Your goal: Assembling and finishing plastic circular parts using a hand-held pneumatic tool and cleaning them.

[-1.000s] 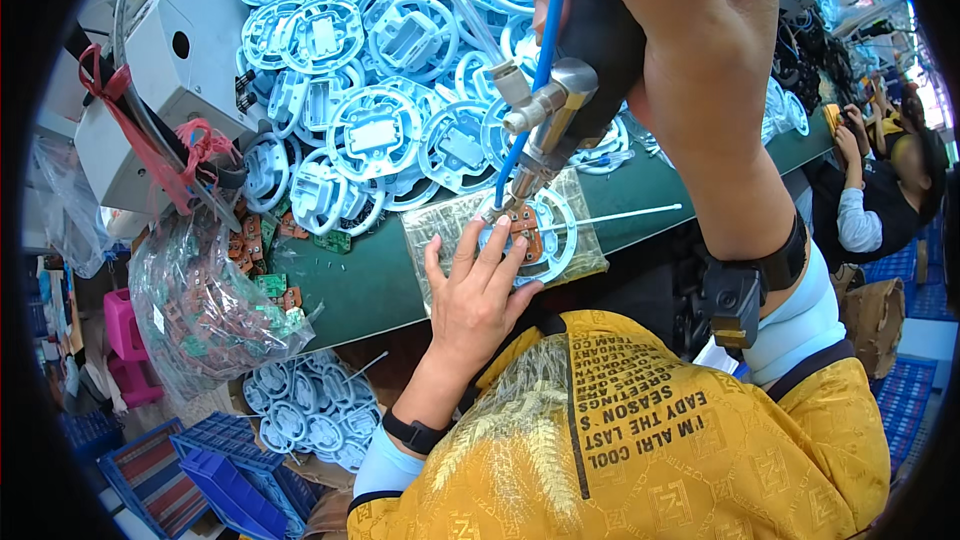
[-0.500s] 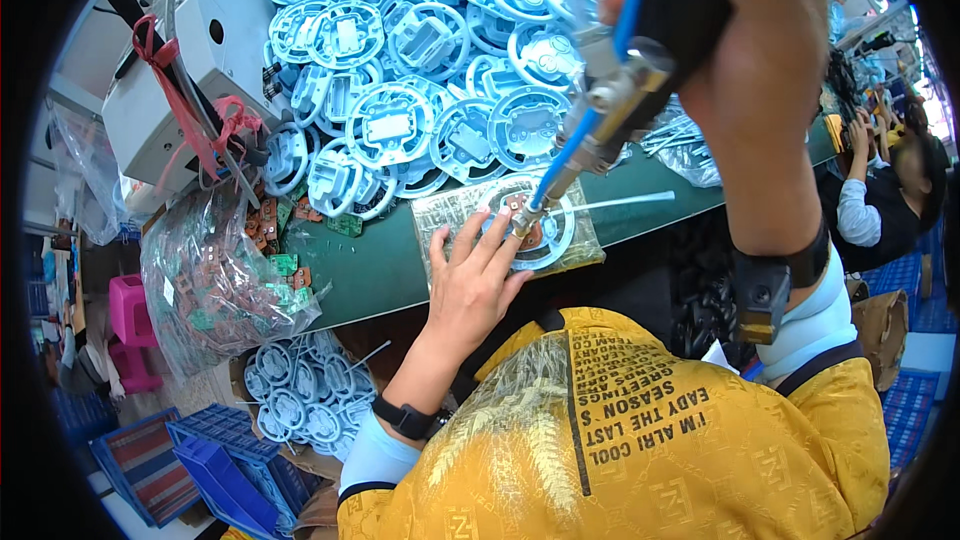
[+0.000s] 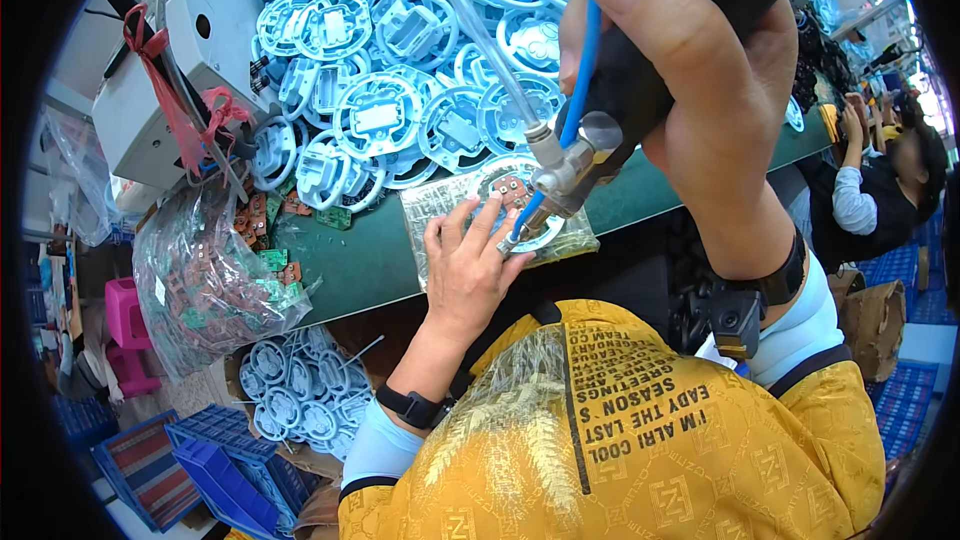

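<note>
In my right hand (image 3: pixel 705 65) is a black power screwdriver (image 3: pixel 640 70) with a metal nose (image 3: pixel 560 175), a blue hose and a clear tube. My fingers wrap its body, and the nose points down at a light-blue round plastic part (image 3: pixel 548 234). A brown circuit board (image 3: pixel 510 188) lies inside that part, partly hidden by the tool. Beneath both is a flat pad (image 3: pixel 425 225) wrapped in clear film. My left hand (image 3: pixel 468 275) rests with spread, slightly bent fingers on the part's near-left side, the fingertips close beside the tool's tip.
A big heap of light-blue parts (image 3: pixel 380 118) covers the back of the green table (image 3: pixel 370 275). To the left are a clear bag of circuit boards (image 3: pixel 215 285) and a grey machine (image 3: pixel 190 40). More parts (image 3: pixel 305 390) lie below the edge. A co-worker (image 3: pixel 890 180) sits at right.
The screwdriver and my right hand have shifted left and nearer, with the tip now lower on the round part. My left hand stays on the part. A pale rod beside it no longer shows.
</note>
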Action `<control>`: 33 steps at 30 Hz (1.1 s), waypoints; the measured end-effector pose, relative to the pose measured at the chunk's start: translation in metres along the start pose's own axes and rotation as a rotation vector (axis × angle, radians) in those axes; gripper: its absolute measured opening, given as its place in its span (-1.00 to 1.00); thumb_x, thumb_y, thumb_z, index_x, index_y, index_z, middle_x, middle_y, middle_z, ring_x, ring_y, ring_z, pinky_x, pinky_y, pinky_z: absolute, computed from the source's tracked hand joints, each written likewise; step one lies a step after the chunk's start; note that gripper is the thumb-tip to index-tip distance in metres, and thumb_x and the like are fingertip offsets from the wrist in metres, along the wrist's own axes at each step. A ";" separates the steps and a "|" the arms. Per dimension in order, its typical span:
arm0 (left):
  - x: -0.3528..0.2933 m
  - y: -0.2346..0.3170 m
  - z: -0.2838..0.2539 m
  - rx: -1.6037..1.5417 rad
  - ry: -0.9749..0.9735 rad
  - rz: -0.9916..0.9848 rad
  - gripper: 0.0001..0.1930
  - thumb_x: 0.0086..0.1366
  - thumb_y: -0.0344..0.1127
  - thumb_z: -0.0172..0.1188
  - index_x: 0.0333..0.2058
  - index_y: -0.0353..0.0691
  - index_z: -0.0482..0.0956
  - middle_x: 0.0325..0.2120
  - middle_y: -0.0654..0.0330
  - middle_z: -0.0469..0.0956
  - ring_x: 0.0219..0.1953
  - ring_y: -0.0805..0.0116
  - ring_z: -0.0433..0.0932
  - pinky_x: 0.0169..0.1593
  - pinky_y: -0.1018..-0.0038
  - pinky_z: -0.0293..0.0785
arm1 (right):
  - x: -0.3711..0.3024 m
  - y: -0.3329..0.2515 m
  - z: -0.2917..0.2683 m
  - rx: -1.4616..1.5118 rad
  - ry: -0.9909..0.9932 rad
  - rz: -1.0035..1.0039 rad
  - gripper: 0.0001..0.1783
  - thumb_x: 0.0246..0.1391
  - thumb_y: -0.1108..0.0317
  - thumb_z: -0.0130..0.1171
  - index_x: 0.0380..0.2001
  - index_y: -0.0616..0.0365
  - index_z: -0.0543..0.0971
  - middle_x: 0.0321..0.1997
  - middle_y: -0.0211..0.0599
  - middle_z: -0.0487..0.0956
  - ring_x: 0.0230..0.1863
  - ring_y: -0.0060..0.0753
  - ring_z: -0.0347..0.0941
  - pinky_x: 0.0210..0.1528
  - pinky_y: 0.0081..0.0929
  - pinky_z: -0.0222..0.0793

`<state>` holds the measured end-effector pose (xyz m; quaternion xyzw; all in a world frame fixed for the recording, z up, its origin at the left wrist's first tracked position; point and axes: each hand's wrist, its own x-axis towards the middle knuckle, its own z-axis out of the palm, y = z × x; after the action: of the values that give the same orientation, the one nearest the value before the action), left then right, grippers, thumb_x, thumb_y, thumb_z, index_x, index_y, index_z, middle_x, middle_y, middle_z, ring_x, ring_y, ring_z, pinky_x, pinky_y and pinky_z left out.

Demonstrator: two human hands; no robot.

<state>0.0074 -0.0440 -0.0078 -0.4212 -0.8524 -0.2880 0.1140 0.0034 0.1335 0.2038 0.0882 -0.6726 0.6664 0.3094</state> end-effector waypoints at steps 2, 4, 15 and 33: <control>-0.001 -0.001 0.000 0.000 -0.001 -0.002 -0.54 0.00 -0.18 0.48 -0.06 -0.03 0.66 -0.01 0.20 0.54 0.14 0.03 0.38 0.17 0.03 0.20 | 0.000 -0.004 0.003 -0.029 0.029 0.098 -0.67 0.01 0.58 0.26 -0.11 0.38 0.50 -0.53 -0.47 0.53 -0.58 -0.72 0.41 -0.51 -0.66 0.29; -0.001 -0.001 -0.001 0.006 0.001 0.002 -0.54 0.00 -0.18 0.48 -0.06 -0.04 0.66 0.00 0.20 0.53 0.14 0.03 0.38 0.17 0.03 0.20 | -0.005 0.002 0.005 -0.087 0.055 0.049 -0.66 0.00 0.58 0.26 -0.11 0.37 0.50 -0.50 -0.46 0.53 -0.57 -0.71 0.41 -0.51 -0.66 0.29; -0.006 0.000 0.005 0.084 -0.002 0.038 -0.49 0.01 -0.14 0.46 -0.04 -0.13 0.61 0.09 0.23 0.50 0.19 0.14 0.36 0.18 0.04 0.18 | -0.017 0.008 0.003 0.013 -0.048 -0.018 -0.60 -0.03 0.60 0.30 -0.07 0.35 0.50 -0.47 -0.45 0.51 -0.50 -0.67 0.44 -0.45 -0.63 0.33; 0.004 -0.003 0.008 -0.072 -0.063 -0.046 -0.50 -0.01 -0.07 0.50 -0.12 -0.10 0.57 0.30 0.00 0.31 0.38 -0.06 0.18 0.28 -0.27 0.05 | -0.002 0.012 -0.007 0.180 -0.008 -0.040 -0.80 0.02 0.56 0.27 -0.26 0.26 0.52 -0.53 -0.53 0.50 -0.58 -0.75 0.36 -0.55 -0.67 0.21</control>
<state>0.0025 -0.0381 -0.0136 -0.4144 -0.8541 -0.3076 0.0652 0.0005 0.1409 0.1921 0.1318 -0.6096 0.7173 0.3106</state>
